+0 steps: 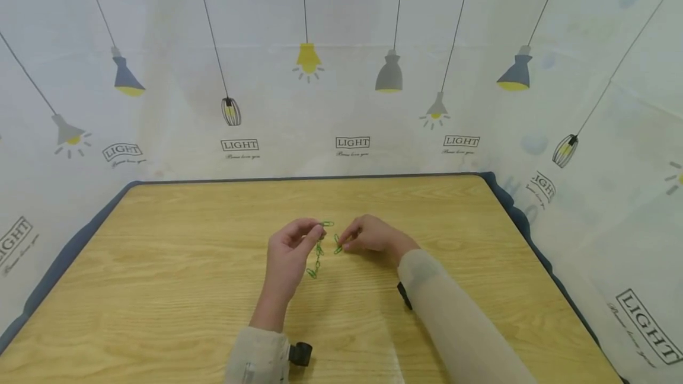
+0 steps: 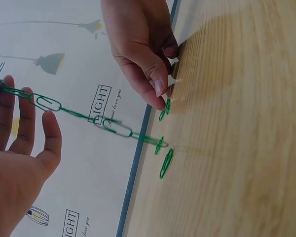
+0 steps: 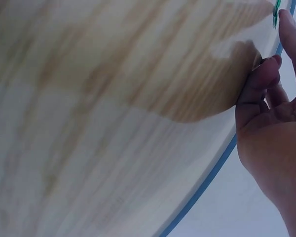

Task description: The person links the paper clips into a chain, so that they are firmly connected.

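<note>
My left hand (image 1: 285, 256) is raised over the table, pinching the upper end of a chain of linked green paper clips (image 2: 47, 102). One green clip (image 1: 328, 224) sticks out sideways at its fingertips. The chain hangs down, its lower links blurred, to clips (image 2: 166, 162) at the tabletop. My right hand (image 1: 373, 234) is low over the table, to the right of the chain. In the left wrist view its index fingertip touches green paper clips (image 2: 166, 107) lying on the wood. Its other fingers are bent; no clip shows clearly between finger and thumb.
The wood-grain table (image 1: 176, 289) has a dark blue edge along its back and sides. A pale wall covering (image 1: 277, 93) printed with hanging lamps stands behind and beside it. Black straps with small housings (image 1: 300, 354) are worn at both sleeves.
</note>
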### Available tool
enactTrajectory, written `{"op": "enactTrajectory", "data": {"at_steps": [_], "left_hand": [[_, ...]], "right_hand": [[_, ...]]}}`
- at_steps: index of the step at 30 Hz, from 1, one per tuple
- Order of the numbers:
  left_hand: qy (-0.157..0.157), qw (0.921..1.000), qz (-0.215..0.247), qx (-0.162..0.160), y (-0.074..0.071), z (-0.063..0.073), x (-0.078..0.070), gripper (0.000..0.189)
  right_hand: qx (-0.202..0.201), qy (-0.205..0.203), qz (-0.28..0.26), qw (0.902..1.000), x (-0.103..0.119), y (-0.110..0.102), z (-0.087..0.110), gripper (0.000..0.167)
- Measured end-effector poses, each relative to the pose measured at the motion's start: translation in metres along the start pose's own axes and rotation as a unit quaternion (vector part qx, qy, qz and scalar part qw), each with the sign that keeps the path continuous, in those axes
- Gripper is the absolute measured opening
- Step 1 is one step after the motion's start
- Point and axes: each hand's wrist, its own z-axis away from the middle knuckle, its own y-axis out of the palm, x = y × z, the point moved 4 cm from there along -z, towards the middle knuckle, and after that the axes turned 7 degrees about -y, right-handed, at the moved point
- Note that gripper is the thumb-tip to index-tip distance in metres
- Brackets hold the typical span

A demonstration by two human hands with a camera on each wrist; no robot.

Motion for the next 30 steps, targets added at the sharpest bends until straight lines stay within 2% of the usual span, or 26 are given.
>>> {"op": "enactTrajectory", "data": {"at_steps": [9, 20, 23, 26, 30], "left_hand": [[0.006, 1.0000, -0.002, -0.002, 0.000, 0.000, 0.000, 0.017], [0.006, 1.0000, 0.007, 0.000, 0.001, 0.000, -0.001, 0.018], [0.005, 1.0000, 0.006, -0.004, 0.000, -0.001, -0.001, 0.019], [0.001, 1.0000, 0.006, -0.003, 0.000, -0.001, -0.001, 0.019], [-0.004, 1.0000, 0.004, 0.002, 0.001, -0.001, -0.003, 0.018]], "right_hand": [[-0.008, 0.019, 0.021, 0.9996, -0.002, 0.004, -0.003, 0.005], [0.021, 0.013, 0.010, 0.9996, -0.001, -0.001, 0.000, 0.010], [0.026, 0.026, -0.014, 0.9992, 0.001, -0.006, 0.005, 0.012], [0.020, 0.036, -0.060, 0.9973, 0.001, -0.013, 0.011, 0.016], [-0.005, 0.029, -0.150, 0.9882, 0.005, -0.022, 0.021, 0.022]]}}
